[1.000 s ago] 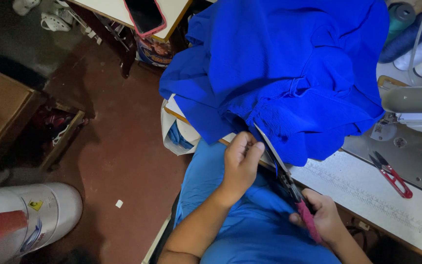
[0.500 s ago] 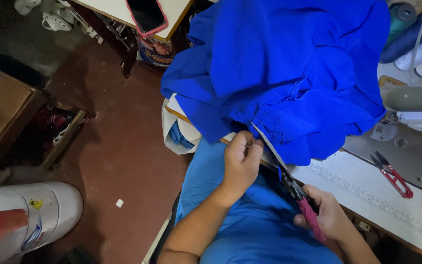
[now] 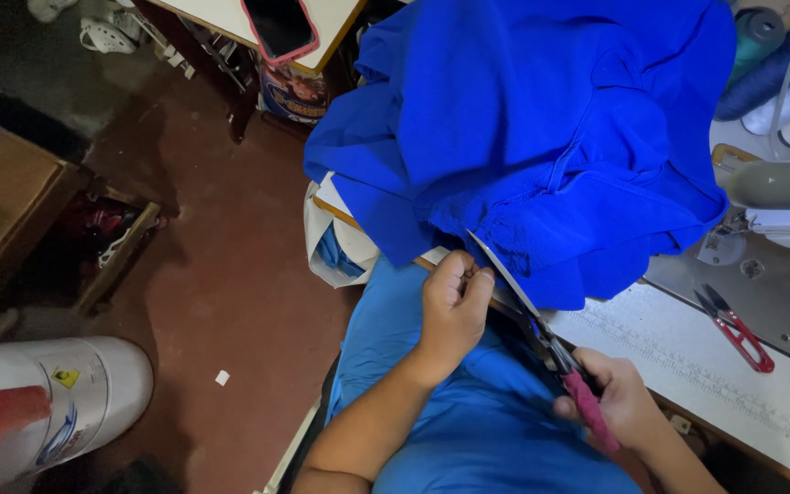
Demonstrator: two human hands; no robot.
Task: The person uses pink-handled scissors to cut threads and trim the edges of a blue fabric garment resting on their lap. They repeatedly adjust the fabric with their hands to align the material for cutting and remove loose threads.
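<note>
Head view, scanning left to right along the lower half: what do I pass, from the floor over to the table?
White cylinder on the floor → left hand pinching the blue fabric edge → scissors → right hand on their pink-wrapped handle → red thread snips on the table.

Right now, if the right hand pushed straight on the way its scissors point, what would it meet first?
The right hand aims the scissors up and left, at the hem of the blue fabric that the left hand pinches. The blades probably already touch that hem; depth is unclear.
</note>
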